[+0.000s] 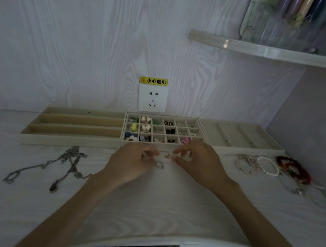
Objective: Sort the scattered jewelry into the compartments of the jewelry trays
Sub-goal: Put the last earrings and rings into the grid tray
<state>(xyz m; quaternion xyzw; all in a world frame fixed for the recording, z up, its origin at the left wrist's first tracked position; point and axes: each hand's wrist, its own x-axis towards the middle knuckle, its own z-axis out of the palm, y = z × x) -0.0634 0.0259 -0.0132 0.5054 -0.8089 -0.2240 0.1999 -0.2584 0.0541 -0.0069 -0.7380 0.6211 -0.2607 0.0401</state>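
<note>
The bench (159, 212) is pale white with a soft wavy wood pattern, and the wall (66, 44) behind it has the same swirly pattern. The three trays are all beige. The middle tray (160, 145) holds little bits in many colours: green, white, yellow, black, blue and pink. Above the middle tray sits a white socket (152, 98) with a yellow sign (153, 80) that has black writing. Left of the middle tray lie grey silver chains (68, 162) with a dark stone. Right of it lie a white pearl bracelet (268, 166) and a dark red bead bracelet (295, 170). Just in front of the middle tray are a silver ring (159, 164) and a small gold piece (167, 155).
</note>
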